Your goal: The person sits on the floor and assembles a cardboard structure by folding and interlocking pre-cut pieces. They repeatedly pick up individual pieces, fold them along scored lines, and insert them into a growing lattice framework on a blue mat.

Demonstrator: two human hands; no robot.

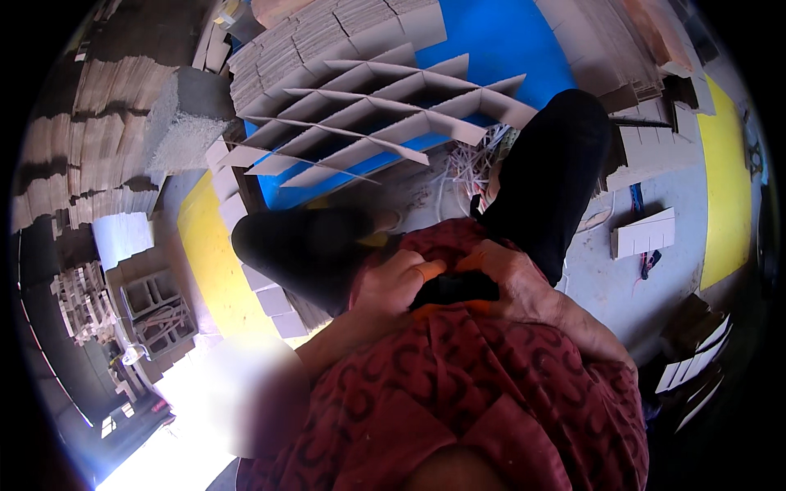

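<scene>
My left hand (388, 284) and my right hand (521, 283) meet in front of my waist, over my dark red patterned shirt (409, 376). Between them is a soft-looking black thing with orange parts (455, 288); its kind I cannot make out. Fingers of both hands curl in around its two sides, and orange covers the fingertips or lies against them. Beyond my knees, a cardboard divider grid (372, 106) of interlocked slotted strips rests on a blue surface (503, 49). Neither hand touches the grid.
Stacked cardboard strips (327, 41) stand behind the grid, with another stack (602, 49) at the far right. Paper scraps (475, 168) lie beneath the blue surface's near edge. A slotted cardboard piece (644, 233) is on the floor at right. Bundled cardboard (106, 123) fills the left.
</scene>
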